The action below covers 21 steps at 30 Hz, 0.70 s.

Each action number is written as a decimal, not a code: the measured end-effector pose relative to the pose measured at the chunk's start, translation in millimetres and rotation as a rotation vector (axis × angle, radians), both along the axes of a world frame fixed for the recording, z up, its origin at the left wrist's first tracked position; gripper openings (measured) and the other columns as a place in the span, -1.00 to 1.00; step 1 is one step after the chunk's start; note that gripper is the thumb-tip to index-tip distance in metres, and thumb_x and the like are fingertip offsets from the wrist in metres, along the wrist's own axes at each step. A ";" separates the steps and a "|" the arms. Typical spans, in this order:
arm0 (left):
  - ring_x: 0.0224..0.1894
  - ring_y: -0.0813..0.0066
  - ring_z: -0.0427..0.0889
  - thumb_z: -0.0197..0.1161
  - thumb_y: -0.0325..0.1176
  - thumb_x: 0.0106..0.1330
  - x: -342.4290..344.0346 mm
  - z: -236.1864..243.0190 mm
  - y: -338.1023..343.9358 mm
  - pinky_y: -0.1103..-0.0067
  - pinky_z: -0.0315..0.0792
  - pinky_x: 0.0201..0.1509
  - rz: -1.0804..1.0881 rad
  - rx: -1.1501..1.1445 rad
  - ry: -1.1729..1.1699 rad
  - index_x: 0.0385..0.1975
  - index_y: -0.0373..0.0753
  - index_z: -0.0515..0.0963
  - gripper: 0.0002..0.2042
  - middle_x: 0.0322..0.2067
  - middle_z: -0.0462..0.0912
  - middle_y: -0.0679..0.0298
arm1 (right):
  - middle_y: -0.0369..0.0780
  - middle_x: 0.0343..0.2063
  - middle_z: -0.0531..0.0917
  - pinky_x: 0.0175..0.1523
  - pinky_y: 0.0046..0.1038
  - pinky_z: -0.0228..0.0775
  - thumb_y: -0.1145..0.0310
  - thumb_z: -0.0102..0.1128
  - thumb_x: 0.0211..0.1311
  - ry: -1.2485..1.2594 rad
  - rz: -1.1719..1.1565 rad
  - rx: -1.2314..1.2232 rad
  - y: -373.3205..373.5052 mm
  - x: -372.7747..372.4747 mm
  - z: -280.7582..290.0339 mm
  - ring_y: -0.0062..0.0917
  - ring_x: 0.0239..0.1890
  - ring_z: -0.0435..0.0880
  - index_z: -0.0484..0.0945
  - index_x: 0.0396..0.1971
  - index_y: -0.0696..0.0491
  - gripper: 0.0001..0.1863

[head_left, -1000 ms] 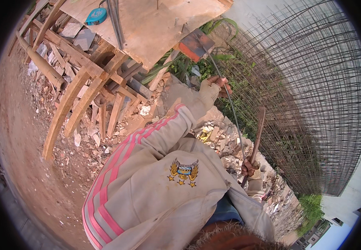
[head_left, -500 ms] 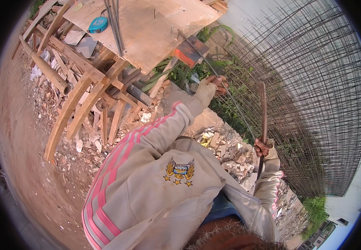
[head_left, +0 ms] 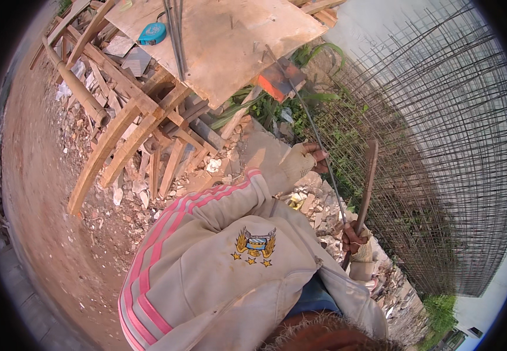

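A thin steel rod [head_left: 304,105] slants from the edge of the wooden board down toward my right side. The fingers of my left hand [head_left: 307,162], in a pale fingerless glove, are closed around its middle. My right hand [head_left: 356,240], gloved alike, grips a long, flat, rusty-brown metal bar [head_left: 370,169] that stands up past the fist. The rod's near end meets this fist; the fingers hide whether they hold it too. At the rod's far end, an orange and dark block [head_left: 275,83] sits by the board's corner.
The plywood board [head_left: 230,52] carries a blue tape measure [head_left: 152,34], several steel rods [head_left: 175,41] and upright nails. Timber pieces [head_left: 104,152] and a bamboo pole [head_left: 78,88] lie left over rubble [head_left: 206,167]. Steel mesh [head_left: 440,134] leans on a pale wall at right.
Both hands have moved nearer my body, the right one also leftward. The flat bar has come down with the right hand and tilts more. My left hand sits lower along the rod.
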<state>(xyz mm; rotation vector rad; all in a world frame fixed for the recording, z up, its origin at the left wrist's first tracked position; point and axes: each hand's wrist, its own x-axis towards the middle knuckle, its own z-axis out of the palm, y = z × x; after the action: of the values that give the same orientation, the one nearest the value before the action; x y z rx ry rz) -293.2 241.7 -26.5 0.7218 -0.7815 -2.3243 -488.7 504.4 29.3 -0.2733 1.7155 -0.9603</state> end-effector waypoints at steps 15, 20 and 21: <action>-0.48 0.58 0.56 0.26 -0.23 0.38 48.8 43.0 -90.1 0.58 0.43 -0.37 0.149 -0.635 -0.293 -0.42 -0.39 0.58 -0.71 -0.55 0.60 0.32 | -0.40 -0.65 0.50 -0.60 -0.61 0.13 0.29 0.39 0.20 0.370 0.288 -0.241 -126.8 -33.3 -14.9 -0.75 -0.67 0.40 0.58 -0.30 0.12 -0.77; -0.39 0.47 0.63 0.24 -0.16 0.38 107.8 91.0 -166.1 0.52 0.49 -0.27 0.451 -0.850 -0.738 -0.34 -0.35 0.63 -0.69 -0.48 0.62 0.20 | -0.40 -0.64 0.50 -0.59 -0.63 0.14 0.31 0.37 0.21 0.224 0.245 -0.378 -181.9 10.2 -18.1 -0.75 -0.69 0.38 0.56 -0.30 0.12 -0.78; -0.37 0.40 0.66 0.23 -0.16 0.38 113.9 97.0 -183.3 0.49 0.51 -0.24 0.507 -0.945 -0.846 -0.30 -0.34 0.65 -0.69 -0.44 0.64 0.14 | -0.38 -0.67 0.50 -0.61 -0.62 0.15 0.30 0.36 0.22 0.235 0.244 -0.403 -193.8 19.8 -20.7 -0.73 -0.71 0.39 0.55 -0.30 0.13 -0.77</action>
<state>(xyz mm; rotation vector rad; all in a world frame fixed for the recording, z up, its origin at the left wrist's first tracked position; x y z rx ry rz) -179.3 58.3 70.4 1.2282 -1.6373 -0.9333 -468.9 310.5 8.6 -0.8688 1.6359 -1.1175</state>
